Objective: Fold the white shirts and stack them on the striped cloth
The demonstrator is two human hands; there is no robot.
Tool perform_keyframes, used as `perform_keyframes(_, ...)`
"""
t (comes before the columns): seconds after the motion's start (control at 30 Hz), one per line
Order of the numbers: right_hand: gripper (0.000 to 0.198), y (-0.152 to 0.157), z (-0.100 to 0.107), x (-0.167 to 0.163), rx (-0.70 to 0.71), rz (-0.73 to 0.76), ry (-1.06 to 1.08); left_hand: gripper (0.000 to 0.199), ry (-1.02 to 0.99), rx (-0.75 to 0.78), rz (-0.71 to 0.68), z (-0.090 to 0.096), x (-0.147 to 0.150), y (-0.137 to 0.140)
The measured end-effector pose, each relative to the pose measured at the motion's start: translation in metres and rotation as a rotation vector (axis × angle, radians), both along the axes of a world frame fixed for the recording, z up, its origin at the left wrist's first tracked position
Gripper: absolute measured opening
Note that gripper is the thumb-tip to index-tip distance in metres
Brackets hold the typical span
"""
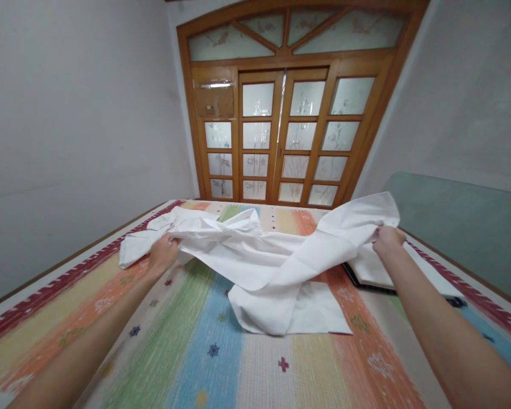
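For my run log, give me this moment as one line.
left hand: gripping white cloth | right hand: gripping white cloth | white cloth: bunched, stretched between hands | beneath: striped cover

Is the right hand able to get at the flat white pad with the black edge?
Probably not as it stands: the right hand is gripping the white cloth. The pad looks close by and partly uncovered, though, so releasing the grip would likely leave the way free.

Wht cloth pt. hides cover.
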State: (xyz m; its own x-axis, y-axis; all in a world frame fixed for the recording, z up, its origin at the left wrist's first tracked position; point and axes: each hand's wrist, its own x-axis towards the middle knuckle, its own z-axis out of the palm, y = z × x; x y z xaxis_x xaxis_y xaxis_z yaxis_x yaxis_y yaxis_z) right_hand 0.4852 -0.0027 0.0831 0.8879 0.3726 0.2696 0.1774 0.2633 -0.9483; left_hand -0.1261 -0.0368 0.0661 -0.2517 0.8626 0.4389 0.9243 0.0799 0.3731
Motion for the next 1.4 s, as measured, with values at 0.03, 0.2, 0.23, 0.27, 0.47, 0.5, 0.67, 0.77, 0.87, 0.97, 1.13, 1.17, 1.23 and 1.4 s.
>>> perform_keyframes(0.03,0.024,-0.001,-0.002,0.002,-0.058,0.008,0.038,0.029,-0.037,0.001,-0.001,-0.002,-0.005,0.000)
perform_keyframes(0.2,0.049,-0.020,-0.002,-0.027,-0.460,-0.112,-0.125,0.041,0.028,0.095,-0.091,-0.003,-0.006,-0.002)
perform_keyframes(0.23,0.054,-0.024,-0.002,-0.038,-0.532,-0.124,-0.245,0.047,0.090,0.130,-0.109,-0.002,-0.002,-0.003)
perform_keyframes(0.27,0.057,-0.027,-0.002,-0.048,-0.572,-0.121,-0.367,0.053,0.155,0.161,-0.131,0.000,0.004,-0.004)
perform_keyframes(0.47,0.039,-0.030,-0.015,-0.111,-0.466,0.135,-1.019,0.058,0.316,0.191,-0.489,0.005,0.049,-0.003)
perform_keyframes(0.5,0.033,-0.031,-0.018,-0.120,-0.445,0.260,-1.077,0.057,0.310,0.202,-0.538,0.006,0.056,-0.003)
perform_keyframes(0.67,0.028,-0.045,-0.031,-0.166,-0.417,0.943,-1.166,0.037,0.353,0.278,-0.689,0.015,0.083,0.002)
perform_keyframes(0.77,0.031,-0.059,-0.035,-0.188,-0.500,1.084,-1.245,0.020,0.268,0.154,-0.754,0.023,0.092,0.006)
perform_keyframes(0.87,0.018,-0.069,-0.034,-0.201,-0.621,1.055,-1.376,0.028,0.014,0.008,-0.725,0.032,0.095,0.006)
perform_keyframes(0.97,0.015,-0.072,-0.031,-0.200,-0.710,0.964,-1.460,0.033,-0.218,0.005,-0.625,0.039,0.091,0.004)
perform_keyframes(1.13,0.014,-0.064,-0.024,-0.175,-0.873,0.747,-1.498,0.028,-0.531,0.170,-0.348,0.042,0.065,0.008)
perform_keyframes(1.17,0.014,-0.063,-0.023,-0.168,-0.914,0.697,-1.500,0.028,-0.578,0.216,-0.262,0.042,0.056,0.010)
perform_keyframes(1.23,0.016,-0.063,-0.021,-0.154,-0.981,0.589,-1.497,0.026,-0.639,0.282,-0.082,0.040,0.035,0.012)
perform_keyframes(1.4,0.019,-0.067,-0.022,-0.128,-0.903,0.507,-1.483,0.030,-0.413,0.148,0.103,0.028,-0.027,0.009)
